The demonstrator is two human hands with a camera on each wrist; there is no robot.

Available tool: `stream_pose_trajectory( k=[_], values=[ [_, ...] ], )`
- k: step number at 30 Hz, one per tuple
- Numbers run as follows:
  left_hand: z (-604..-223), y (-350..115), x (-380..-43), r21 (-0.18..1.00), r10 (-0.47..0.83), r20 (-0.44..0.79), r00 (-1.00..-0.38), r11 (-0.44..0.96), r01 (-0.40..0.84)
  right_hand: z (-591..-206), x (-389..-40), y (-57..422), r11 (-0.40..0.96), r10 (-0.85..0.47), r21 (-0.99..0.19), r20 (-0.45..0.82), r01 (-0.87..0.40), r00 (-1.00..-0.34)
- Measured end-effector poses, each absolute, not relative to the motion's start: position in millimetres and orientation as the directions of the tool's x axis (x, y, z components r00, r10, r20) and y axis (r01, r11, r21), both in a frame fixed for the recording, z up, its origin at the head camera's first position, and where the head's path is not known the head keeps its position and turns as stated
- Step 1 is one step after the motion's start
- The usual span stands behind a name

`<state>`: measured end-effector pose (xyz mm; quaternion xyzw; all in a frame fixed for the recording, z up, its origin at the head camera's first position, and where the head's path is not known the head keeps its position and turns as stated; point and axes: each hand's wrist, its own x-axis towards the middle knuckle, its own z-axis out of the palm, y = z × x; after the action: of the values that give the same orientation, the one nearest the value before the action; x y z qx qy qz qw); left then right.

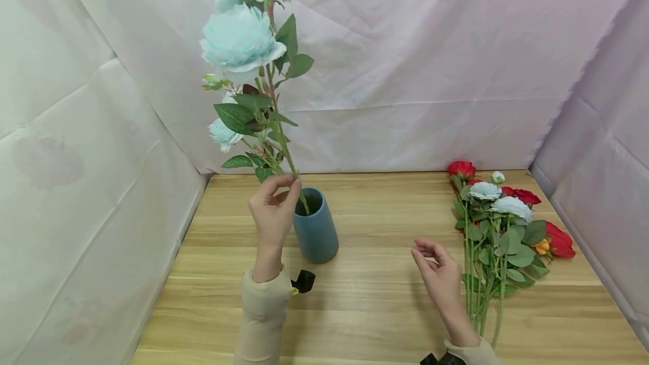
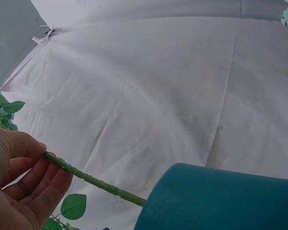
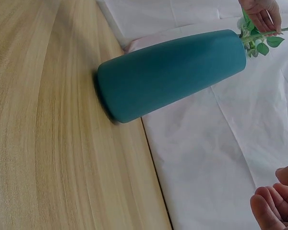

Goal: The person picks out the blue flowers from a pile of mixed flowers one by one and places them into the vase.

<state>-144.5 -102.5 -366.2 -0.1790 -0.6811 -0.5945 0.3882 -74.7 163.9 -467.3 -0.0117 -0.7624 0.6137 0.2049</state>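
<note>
Nearest you, your beige sleeves are showing over the wood-grain table, a small black device sitting at your left wrist. Taking the vase as the dial's centre, with twelve pointing away from you, your right hand is idling above the table at four o'clock, its fingers loosely bent and its thumb apart from them. Just beyond that hand, at three o'clock, a bundle of flowers is lying on the table, its stems pointing towards you, its red, pale blue and orange blooms lying farther off. The blue-green vase itself is standing on the table. At ten o'clock, near its mouth, your left hand is pinching a green stem between thumb and fingers, and the stem's lower end is sitting inside the mouth. Above that pinch, large pale blue flowers and green leaves are rising towards eleven o'clock. At twelve, farthest away, a pale cloth is hanging.
</note>
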Motion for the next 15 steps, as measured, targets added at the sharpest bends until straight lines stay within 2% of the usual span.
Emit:
stream_pose_trajectory(
  k=[15],
  values=[
    [-384.4,-107.2,-140.2,0.725,-0.261,0.688,-0.677,0.271,0.633,-503.4,-82.9,191.2,0.296,0.347,-0.939,0.278,-0.176,-0.896]
  ],
)
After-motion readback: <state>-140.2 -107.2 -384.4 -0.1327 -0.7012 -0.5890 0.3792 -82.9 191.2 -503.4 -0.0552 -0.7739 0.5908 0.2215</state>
